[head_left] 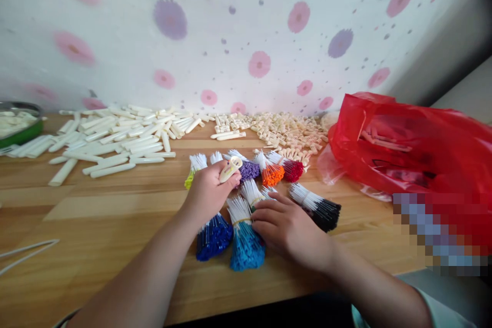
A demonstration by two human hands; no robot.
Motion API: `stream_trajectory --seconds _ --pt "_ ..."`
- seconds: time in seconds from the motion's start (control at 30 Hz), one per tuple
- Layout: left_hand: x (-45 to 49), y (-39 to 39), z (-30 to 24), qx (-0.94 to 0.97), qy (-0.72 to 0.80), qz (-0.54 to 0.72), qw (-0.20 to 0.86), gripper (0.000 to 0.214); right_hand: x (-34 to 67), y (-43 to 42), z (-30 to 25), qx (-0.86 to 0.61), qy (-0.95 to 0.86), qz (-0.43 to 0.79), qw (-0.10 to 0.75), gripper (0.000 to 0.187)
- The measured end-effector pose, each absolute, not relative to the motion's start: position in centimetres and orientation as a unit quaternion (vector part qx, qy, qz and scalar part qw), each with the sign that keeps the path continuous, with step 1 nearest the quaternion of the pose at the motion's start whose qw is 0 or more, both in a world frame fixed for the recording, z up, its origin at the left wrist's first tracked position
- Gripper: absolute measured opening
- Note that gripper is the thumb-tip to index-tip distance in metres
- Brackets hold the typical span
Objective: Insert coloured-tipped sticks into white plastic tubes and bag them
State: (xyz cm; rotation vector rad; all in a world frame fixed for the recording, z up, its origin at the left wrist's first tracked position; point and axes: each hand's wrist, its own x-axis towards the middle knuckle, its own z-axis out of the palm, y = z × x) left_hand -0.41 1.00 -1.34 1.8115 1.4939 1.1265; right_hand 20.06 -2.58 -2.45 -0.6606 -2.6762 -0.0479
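My left hand (209,189) is closed round a cream pen barrel (230,168), its open round end facing up with bits of colour inside. My right hand (290,225) has its fingers curled down over a white-stemmed bundle of pen refills (251,192); the fingertips and whatever they pinch are hidden. Around my hands lie more banded refill bundles: dark blue (214,237), light blue (246,246), black (325,210), orange (272,175), red (294,170), purple (250,170) and yellow (189,179). My left hand partly covers some of them.
Many cream pen barrels (111,138) are heaped at the back left, beside a green bowl (26,133). Small cream parts (288,130) form a pile at the back. A red plastic bag (415,148) stands at right. A white cord (28,253) lies at left.
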Motion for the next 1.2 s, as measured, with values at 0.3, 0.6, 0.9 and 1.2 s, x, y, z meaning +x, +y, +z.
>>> stream_trajectory --seconds 0.3,0.6,0.9,1.2 --pt "-0.5 1.3 -1.9 0.717 0.569 0.320 0.244 0.019 20.0 -3.2 -5.3 -0.187 -0.934 -0.111 0.283 0.012" --pt "-0.5 1.7 -2.3 0.742 0.568 0.261 0.242 0.014 19.9 -3.4 -5.5 -0.165 -0.914 -0.141 0.342 0.009" --pt "-0.7 1.7 -1.9 0.745 0.504 0.250 0.357 0.014 20.5 -3.6 -4.2 -0.155 -0.878 -0.155 0.425 0.010" --pt "-1.1 1.1 -0.8 0.671 0.420 0.343 0.506 0.006 20.4 -3.3 -2.1 -0.185 -0.837 0.019 0.515 0.016"
